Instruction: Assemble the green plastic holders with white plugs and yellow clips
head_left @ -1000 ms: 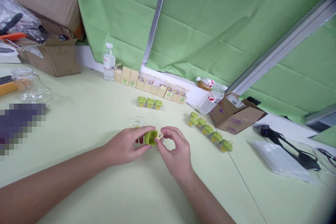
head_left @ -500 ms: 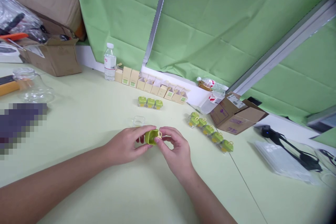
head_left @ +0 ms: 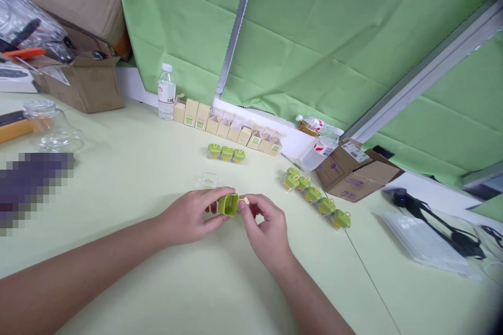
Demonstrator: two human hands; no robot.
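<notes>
Just in front of me, my left hand (head_left: 196, 214) grips a hollow green lid (head_left: 228, 204) between thumb and fingers, its open underside turned toward me. In the fingertips of my right hand (head_left: 266, 225) is a small cream loop (head_left: 244, 200), close against the lid's right side. Whether the loop is fixed to the lid, I cannot tell. Just behind my left fingers stands a clear, lidless container (head_left: 209, 181). Farther back, three small green-lidded containers (head_left: 227, 154) stand side by side. To the right, a slanting row of several green-lidded containers (head_left: 313, 194) carries cream loops on top.
Several small beige cartons (head_left: 223, 128) line the wall, some with raised flaps, beside an upright water bottle (head_left: 166, 92). Another bottle (head_left: 320, 151) leans by a cardboard box (head_left: 356, 170) at right. Clear plastic bags (head_left: 426, 243) lie nearby. A glass vessel (head_left: 53, 128) stands left.
The lid has turned so its opening faces me more squarely. My right fingers have shifted slightly right with the cream loop, which now appears flatter.
</notes>
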